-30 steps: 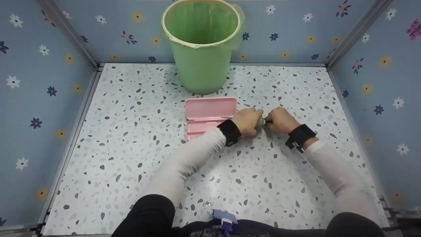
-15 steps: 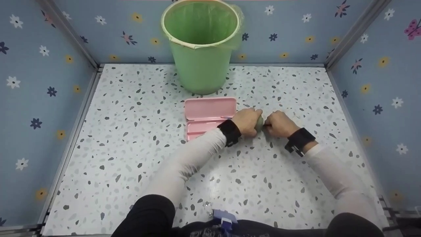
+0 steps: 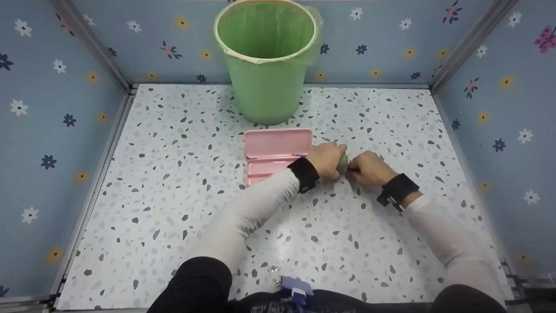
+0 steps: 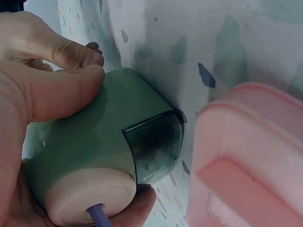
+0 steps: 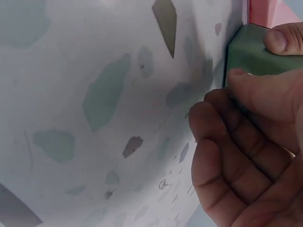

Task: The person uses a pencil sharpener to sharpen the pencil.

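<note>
Near the table's middle, my left hand (image 3: 326,161) grips a green pencil sharpener (image 3: 343,163), its thumb laid over the body. In the left wrist view, a purple pencil (image 4: 99,216) sticks into the hole of the sharpener's cream round face (image 4: 90,194). A dark see-through shavings drawer (image 4: 154,146) forms one side. At the sharpener's other end, my right hand (image 3: 372,169) has curled fingers, thumb against index finger, pinching a small dark part that looks like the crank handle; the fingers mostly hide it.
An open pink pencil case (image 3: 278,143) lies just left of the sharpener, partly under my left forearm, with a thin pencil (image 3: 299,154) in it. Behind stands a green bin (image 3: 267,91) with a clear liner. Flowered panels (image 3: 499,130) wall in the speckled table (image 3: 173,217).
My right hand has moved slightly down in the head view, nearer to the body, at the sharpener's end. The left hand and the sharpener stay in place.
</note>
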Tool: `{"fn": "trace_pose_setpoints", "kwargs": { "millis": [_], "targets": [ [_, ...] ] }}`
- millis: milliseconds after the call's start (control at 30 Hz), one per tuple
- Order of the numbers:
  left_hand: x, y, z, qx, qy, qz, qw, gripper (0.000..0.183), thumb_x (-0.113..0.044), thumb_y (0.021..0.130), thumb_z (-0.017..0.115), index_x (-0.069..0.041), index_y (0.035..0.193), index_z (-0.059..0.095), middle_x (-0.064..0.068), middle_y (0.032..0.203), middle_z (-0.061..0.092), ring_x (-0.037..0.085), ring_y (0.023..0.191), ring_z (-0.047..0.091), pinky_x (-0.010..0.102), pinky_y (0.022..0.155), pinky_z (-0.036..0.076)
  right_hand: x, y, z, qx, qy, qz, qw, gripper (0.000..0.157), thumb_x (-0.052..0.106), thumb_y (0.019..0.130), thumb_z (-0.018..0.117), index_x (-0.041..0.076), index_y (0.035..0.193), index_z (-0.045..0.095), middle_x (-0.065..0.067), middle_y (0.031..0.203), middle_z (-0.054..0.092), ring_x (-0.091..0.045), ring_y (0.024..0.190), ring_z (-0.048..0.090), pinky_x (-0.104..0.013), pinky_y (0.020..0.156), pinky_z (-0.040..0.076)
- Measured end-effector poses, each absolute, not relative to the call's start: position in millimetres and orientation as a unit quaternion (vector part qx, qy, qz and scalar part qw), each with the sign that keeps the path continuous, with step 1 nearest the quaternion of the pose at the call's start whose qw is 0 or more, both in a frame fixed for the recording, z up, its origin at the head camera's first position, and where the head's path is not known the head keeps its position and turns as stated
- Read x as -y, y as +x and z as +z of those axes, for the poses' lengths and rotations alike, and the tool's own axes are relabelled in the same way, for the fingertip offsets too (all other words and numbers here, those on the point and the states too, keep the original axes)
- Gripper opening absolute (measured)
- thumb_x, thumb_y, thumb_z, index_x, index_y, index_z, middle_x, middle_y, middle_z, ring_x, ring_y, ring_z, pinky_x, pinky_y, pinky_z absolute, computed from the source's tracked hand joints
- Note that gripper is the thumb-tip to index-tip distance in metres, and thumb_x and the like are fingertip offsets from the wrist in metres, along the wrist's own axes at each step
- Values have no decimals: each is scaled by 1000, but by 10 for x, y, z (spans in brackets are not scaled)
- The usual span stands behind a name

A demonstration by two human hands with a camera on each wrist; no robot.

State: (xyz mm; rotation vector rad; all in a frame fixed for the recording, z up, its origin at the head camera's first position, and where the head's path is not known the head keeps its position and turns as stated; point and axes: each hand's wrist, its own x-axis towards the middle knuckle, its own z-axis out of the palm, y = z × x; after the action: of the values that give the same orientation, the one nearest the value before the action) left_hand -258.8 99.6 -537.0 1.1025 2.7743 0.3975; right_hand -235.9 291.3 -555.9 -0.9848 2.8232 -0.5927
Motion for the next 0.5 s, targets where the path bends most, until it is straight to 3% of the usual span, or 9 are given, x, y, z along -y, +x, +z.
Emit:
{"fn": "trace_pose_setpoints", "kwargs": {
  "millis": [500],
  "targets": [
    [-1011,-2587,-5381,-921,361,127,72,59,-30,52,74,-17,102,45,-1,83,47,18,73,48,32,62,42,-2877,-2309,-5468,-914,-355,-187,56,12,11,73,70,19,65,69,17,51,51,-7,40,44,-27,37,37]
  ]
}}
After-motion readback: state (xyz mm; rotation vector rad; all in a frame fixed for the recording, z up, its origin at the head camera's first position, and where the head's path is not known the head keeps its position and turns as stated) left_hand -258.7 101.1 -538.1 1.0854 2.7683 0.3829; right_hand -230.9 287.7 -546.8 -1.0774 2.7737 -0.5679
